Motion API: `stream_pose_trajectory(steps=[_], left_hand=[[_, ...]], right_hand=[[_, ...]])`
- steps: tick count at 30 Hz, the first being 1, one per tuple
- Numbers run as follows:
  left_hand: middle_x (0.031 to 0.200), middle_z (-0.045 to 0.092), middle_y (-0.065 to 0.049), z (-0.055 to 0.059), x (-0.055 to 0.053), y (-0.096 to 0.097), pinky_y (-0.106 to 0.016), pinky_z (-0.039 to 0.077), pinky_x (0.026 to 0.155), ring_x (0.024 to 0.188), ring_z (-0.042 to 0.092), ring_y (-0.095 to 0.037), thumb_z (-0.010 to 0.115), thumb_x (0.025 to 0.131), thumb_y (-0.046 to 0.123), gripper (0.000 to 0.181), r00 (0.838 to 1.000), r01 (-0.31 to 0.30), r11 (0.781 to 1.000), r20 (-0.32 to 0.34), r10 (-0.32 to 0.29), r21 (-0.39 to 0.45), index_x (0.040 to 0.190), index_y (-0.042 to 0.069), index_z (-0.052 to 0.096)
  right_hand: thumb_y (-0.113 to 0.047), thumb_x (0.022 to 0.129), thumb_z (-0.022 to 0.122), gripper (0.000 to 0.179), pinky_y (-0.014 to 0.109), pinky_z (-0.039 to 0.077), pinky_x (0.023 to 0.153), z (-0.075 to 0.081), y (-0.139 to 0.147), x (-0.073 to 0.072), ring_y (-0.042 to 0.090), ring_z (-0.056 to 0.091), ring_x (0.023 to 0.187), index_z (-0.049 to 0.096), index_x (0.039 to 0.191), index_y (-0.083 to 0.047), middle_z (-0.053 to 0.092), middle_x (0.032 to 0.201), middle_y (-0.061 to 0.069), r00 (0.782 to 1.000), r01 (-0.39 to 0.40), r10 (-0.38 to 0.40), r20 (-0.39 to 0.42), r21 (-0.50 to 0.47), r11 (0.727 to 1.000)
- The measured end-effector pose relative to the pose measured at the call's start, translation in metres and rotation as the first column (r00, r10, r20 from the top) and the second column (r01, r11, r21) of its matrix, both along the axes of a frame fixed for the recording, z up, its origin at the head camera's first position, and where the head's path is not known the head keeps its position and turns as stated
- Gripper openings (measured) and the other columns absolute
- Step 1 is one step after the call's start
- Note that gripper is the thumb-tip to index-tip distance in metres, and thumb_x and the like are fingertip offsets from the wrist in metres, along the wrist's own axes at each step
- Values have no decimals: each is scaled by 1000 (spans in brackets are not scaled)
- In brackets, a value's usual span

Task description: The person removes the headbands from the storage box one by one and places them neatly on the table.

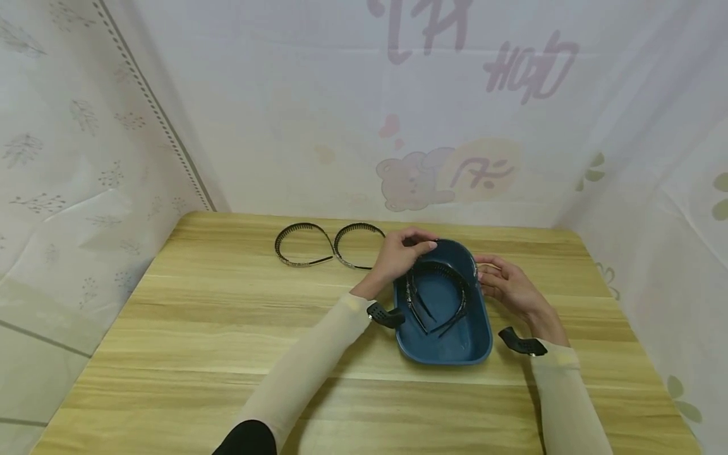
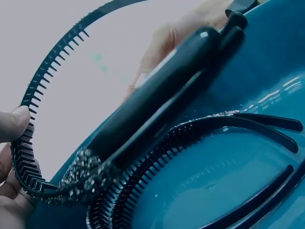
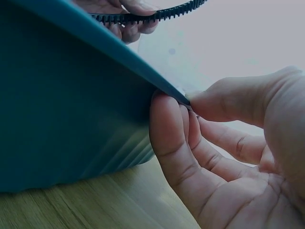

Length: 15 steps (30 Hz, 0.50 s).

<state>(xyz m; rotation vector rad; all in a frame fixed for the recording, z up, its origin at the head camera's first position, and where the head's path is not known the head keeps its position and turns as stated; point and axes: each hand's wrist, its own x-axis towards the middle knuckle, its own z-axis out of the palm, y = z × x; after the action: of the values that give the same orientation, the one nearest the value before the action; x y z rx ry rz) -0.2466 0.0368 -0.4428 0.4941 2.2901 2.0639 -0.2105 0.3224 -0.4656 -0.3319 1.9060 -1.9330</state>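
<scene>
My left hand (image 1: 400, 253) is over the far left side of a blue plastic basin (image 1: 443, 354). In the left wrist view, its thumb and fingers pinch a black toothed headband (image 2: 29, 93) with glittery trim. Two thick dark ends of a band cross the middle of that view, blurred. More black headbands (image 1: 465, 294) lie inside the basin, overlapping. My right hand (image 1: 512, 291) is at the basin's right side. Its thumb and fingers (image 3: 167, 129) pinch the basin's rim, as the right wrist view shows.
Two more black headbands, one at the left (image 1: 277, 243) and one beside it (image 1: 337, 243), lie side by side at the back of the wooden table (image 1: 227, 341). A printed cloth (image 1: 296, 114) hangs behind the table's back edge.
</scene>
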Motion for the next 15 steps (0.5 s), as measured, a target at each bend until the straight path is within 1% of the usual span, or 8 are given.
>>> stream_pose_trajectory(steps=[2, 5, 7, 8, 10, 14, 15], left_hand=[[105, 78, -8, 1, -1, -1, -20, 53, 72, 88, 70, -22, 75, 95, 18, 17, 1000, -14, 999, 16, 14, 33, 109, 11, 80], [102, 78, -12, 3, -2, -3, -23, 53, 71, 93, 68, -40, 75, 95, 15, 16, 999, -33, 996, 31, 31, 77, 109, 9, 80], [102, 77, -13, 3, -2, -4, -23, 53, 70, 94, 67, -43, 75, 95, 14, 16, 998, -48, 995, 34, 45, 93, 110, 9, 79], [101, 77, -14, 3, -2, -4, -23, 53, 70, 94, 67, -43, 75, 95, 14, 16, 998, -57, 994, 31, 54, 98, 110, 8, 79], [101, 77, -14, 4, -3, -4, -22, 53, 69, 90, 69, -36, 75, 95, 14, 16, 997, -75, 992, 19, 73, 99, 109, 8, 79], [101, 77, -14, 5, -2, -4, -19, 52, 68, 82, 68, -15, 75, 95, 14, 15, 993, -111, 991, -16, 113, 78, 108, 9, 80], [101, 77, -13, 5, -1, -4, -19, 52, 68, 81, 67, -11, 75, 95, 14, 15, 993, -118, 990, -22, 120, 73, 108, 9, 80]], right_hand=[[-8, 106, 56, 40, 23, 60, 79, 0, -1, 0, 7, 69, 93, 45, 144, -3, 70, 109, -2, 1000, -3, 3, 1, -10, 1000], [-6, 105, 56, 39, 23, 60, 79, 1, -2, -1, 7, 69, 93, 46, 143, -2, 70, 109, -1, 1000, -7, 7, -1, -22, 1000], [-5, 106, 55, 38, 22, 60, 78, 1, -3, -1, 7, 69, 93, 46, 142, -2, 70, 109, -1, 1000, -8, 8, 0, -28, 1000], [-5, 106, 55, 38, 22, 60, 78, 1, -3, -1, 7, 69, 93, 46, 142, -3, 70, 109, -1, 1000, -9, 9, 2, -30, 1000], [-4, 106, 54, 37, 22, 60, 78, 1, -2, -1, 7, 69, 92, 46, 142, -2, 70, 109, -1, 1000, -10, 11, 4, -35, 999], [-3, 105, 54, 39, 22, 60, 76, -1, -2, -2, 7, 69, 90, 43, 142, 3, 71, 108, -1, 1000, -17, 17, 5, -50, 999], [-3, 105, 54, 41, 22, 60, 76, -1, -2, -2, 7, 69, 90, 41, 143, 5, 71, 108, -1, 1000, -20, 20, 3, -54, 998]])
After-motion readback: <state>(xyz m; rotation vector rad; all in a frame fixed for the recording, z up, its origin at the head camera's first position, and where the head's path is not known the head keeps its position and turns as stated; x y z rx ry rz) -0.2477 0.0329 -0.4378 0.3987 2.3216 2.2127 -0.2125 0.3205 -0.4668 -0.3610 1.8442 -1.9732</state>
